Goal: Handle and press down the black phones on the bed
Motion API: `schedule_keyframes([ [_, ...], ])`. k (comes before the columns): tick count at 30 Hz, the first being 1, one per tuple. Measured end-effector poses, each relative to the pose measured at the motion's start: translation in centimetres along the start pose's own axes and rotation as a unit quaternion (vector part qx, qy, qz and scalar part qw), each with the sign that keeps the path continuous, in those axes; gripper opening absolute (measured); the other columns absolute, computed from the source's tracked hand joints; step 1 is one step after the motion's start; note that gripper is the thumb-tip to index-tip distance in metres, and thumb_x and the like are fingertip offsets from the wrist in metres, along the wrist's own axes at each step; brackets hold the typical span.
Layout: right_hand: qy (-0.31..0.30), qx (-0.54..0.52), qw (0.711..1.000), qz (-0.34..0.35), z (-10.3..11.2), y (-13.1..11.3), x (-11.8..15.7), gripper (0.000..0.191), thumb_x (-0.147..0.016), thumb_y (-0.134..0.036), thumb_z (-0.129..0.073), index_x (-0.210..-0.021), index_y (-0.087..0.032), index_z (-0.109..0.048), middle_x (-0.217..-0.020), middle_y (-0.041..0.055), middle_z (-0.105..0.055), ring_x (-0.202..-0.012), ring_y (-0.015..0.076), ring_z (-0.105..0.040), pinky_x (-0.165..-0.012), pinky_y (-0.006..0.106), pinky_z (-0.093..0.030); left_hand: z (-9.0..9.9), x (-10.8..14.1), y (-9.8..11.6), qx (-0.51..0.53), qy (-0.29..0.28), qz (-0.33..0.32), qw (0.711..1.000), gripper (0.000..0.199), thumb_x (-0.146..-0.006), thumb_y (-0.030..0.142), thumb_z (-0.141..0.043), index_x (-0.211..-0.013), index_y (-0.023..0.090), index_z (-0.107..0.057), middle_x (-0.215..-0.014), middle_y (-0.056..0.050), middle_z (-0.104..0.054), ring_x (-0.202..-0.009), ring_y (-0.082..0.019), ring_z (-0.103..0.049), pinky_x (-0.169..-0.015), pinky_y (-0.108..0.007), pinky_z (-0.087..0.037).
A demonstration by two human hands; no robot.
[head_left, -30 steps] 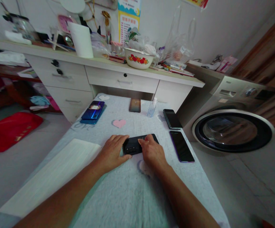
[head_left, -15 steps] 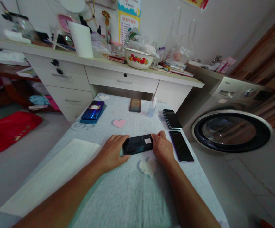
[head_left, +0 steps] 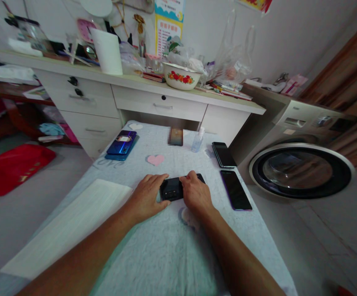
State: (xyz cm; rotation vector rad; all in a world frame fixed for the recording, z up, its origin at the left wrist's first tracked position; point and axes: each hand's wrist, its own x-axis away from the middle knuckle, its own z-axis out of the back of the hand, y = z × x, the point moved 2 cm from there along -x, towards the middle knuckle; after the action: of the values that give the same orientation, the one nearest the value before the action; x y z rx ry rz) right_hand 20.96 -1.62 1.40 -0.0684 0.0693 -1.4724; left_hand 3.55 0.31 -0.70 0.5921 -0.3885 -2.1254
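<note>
A dark smartphone (head_left: 171,190) lies back side up on the cloth-covered table, its camera block toward the left end. My left hand (head_left: 146,195) grips that left end between thumb and fingers. My right hand (head_left: 196,191) is closed over the middle of the phone's back, its bent fingertips pressed to the surface. Whatever those fingers may hold is hidden, and the hand covers part of the back. To the right lies a purple-edged phone (head_left: 235,190), with stacked phones (head_left: 224,154) above it. Blue phones (head_left: 122,142) are stacked at the far left.
A clear spray bottle (head_left: 197,140) and a small brown, partly blurred item (head_left: 176,136) stand near the table's far end. A long pale sheet (head_left: 70,226) lies along the left side. Beyond are a white desk (head_left: 162,100) and a washing machine (head_left: 298,123).
My right hand has slid left from the phone's right end to its middle, now covering the pale square label seen before. My left hand keeps its grip at the left end.
</note>
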Motion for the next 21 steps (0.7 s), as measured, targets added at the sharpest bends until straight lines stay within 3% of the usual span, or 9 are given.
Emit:
schedule_keyframes([
  [9,0.003,-0.031,0.994,0.103,0.4,-1.9,0.9,0.029,-0.098,-0.031,-0.033,-0.109,-0.027,-0.06,-0.105,0.0034,-0.053,-0.083,0.0156,-0.055,-0.061,0.024,-0.038,0.1,-0.1,0.2,0.003,-0.002,0.006,1.0,0.067,-0.066,0.03,-0.07,-0.128,0.019,-0.047,-0.126,-0.01,-0.058,-0.114,-0.029,-0.05,-0.099,-0.044,-0.04],
  [21,0.023,-0.004,0.999,-0.038,0.0,2.5,-0.3,0.034,-0.098,-0.029,-0.029,-0.111,-0.029,-0.06,-0.107,0.0046,-0.05,-0.077,0.0151,-0.055,-0.063,0.027,-0.038,0.2,0.0,0.2,-0.003,-0.01,0.008,1.0,0.068,-0.068,0.031,-0.069,-0.13,0.019,-0.044,-0.125,-0.01,-0.057,-0.113,-0.029,-0.05,-0.098,-0.044,-0.041],
])
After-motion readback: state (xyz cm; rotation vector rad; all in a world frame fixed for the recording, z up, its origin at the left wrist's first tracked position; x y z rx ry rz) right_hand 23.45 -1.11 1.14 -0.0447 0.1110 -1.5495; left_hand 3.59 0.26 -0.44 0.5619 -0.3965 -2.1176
